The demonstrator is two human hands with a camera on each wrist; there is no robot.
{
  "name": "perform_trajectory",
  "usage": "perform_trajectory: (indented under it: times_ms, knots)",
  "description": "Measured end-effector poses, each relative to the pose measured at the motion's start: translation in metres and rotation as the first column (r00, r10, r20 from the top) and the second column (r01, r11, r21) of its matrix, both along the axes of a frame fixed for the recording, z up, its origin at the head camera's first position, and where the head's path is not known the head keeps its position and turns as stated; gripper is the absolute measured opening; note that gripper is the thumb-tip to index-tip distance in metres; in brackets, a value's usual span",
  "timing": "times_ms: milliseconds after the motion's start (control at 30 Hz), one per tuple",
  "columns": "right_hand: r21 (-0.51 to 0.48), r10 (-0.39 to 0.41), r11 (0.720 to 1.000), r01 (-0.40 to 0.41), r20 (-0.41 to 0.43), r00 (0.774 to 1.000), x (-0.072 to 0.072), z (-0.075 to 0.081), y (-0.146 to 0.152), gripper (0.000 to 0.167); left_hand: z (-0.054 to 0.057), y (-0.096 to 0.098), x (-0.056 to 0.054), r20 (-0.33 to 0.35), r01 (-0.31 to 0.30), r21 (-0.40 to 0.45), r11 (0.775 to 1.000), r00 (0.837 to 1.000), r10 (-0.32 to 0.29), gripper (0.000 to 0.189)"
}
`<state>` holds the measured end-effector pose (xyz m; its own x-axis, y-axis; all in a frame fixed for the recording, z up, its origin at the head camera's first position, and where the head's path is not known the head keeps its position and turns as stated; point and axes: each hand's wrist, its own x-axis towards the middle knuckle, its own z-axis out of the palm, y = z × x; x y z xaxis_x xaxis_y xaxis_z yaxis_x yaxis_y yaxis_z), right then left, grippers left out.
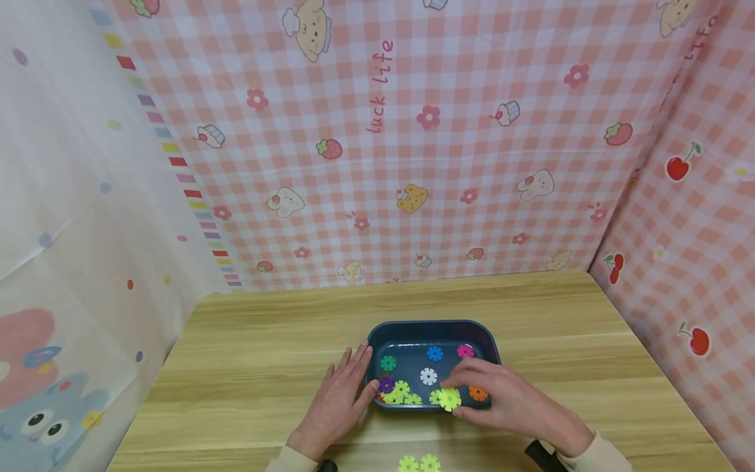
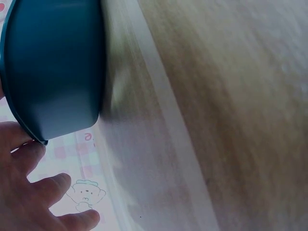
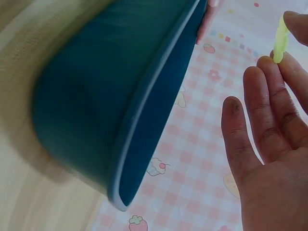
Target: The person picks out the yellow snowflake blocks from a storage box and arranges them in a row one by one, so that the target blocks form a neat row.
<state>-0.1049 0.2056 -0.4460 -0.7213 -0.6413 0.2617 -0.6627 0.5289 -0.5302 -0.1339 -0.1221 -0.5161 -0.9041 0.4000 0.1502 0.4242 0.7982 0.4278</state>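
Two pale yellow-green notched plastic discs [image 1: 430,463] lie nearer and left of the right hand [image 1: 501,393], whose grip pinches a bright yellow-green disc [image 1: 449,399] above the oblong dark-blue tray's [image 1: 433,333] near side, the left hand's [image 1: 341,397] fingers extended at its left rim.

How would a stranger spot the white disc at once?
Find the dark tray on the table. Inside it, in the head view, look just below the blue disc. The white disc there is the only white one in view.
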Motion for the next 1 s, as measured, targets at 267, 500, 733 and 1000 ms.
perform_trajectory:
  times_ms: [267,500,733,1000]
  knots:
    - [-0.057,0.056,0.997,-0.054,0.035,0.998,0.008,-0.006,0.005,0.027,0.000,0.000,0.000,-0.003,0.000,0.002,1.000,1.000,0.000,0.061]
    - [-0.031,0.031,0.999,-0.027,0.151,0.988,0.016,-0.010,0.008,0.028,0.000,0.001,0.001,-0.005,-0.001,0.000,1.000,1.000,0.001,0.061]
    - [-0.060,0.074,0.996,-0.064,0.172,0.982,0.022,-0.018,0.010,0.029,0.001,0.001,0.001,-0.002,0.001,0.004,1.000,1.000,-0.001,0.060]
    - [-0.022,0.050,0.999,-0.046,0.223,0.973,0.029,-0.025,0.011,0.029,0.000,0.002,0.000,0.001,0.002,0.004,1.000,1.000,-0.002,0.060]
